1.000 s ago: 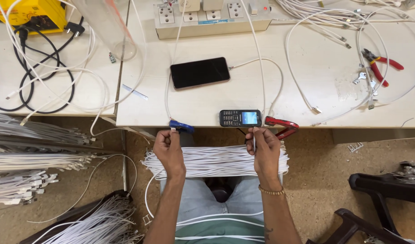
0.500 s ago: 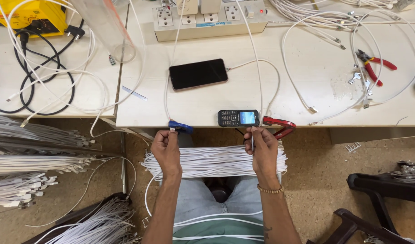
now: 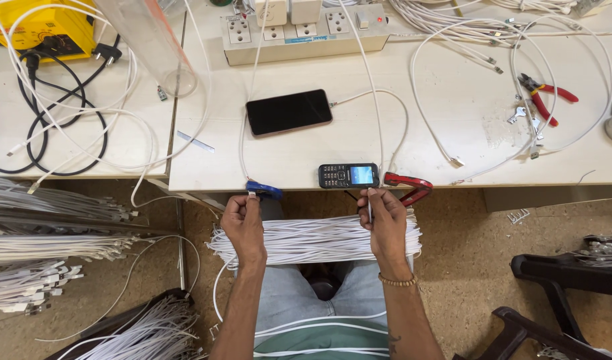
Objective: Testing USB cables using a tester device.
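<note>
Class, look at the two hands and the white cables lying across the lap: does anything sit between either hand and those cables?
Nothing visible does. The left hand and right hand both rest directly on the cable bundle, each pinching a cable end near the table edge.

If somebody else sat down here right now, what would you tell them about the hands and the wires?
Left hand: pinching a white cable end by the blue clip at the table edge.
Right hand: pinching another cable end below the small keypad phone.
Bundle of white cables: lying across the lap, under both hands.
Smartphone: plugged in on the table.
Done or left: cannot tell how many cables have been handled.
</note>
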